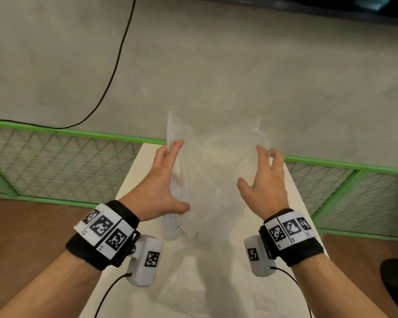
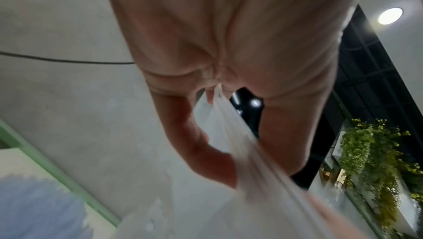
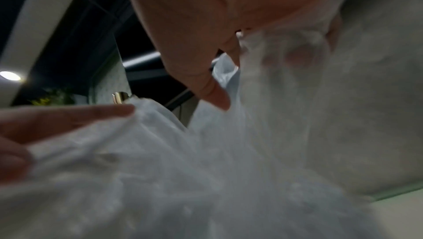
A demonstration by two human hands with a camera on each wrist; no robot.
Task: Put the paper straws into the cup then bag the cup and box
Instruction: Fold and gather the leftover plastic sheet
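The white worktop (image 1: pixel 216 283) runs away from the person toward a green mesh fence (image 1: pixel 55 166), and above it hangs the largest thing in play, a thin translucent plastic bag (image 1: pixel 214 180), held up in the air between both hands and blurred, as though being shaken or pulled apart. The step in hand looks like the bagging stage: getting the bag's mouth open before anything goes in.

The left hand (image 1: pixel 163 180) has one side of the bag; the left wrist view shows a gathered strip of the plastic pinched between thumb and fingers. The right hand (image 1: pixel 264 182) has the other side, its fingers spread and partly curled, with the film caught between the fingertips and the thumb apart from it; the right wrist view shows plastic draped across those fingers.

The cup (image 1: pixel 170 228) stands on the worktop just below the left hand, pale and half hidden by the bag; whether the straws are in it cannot be told. The box is not visible, perhaps behind the bag.

Next, I judge, the mouth must be spread wide and lowered toward the worktop, so one hand can let go and lift the cup inside upright.
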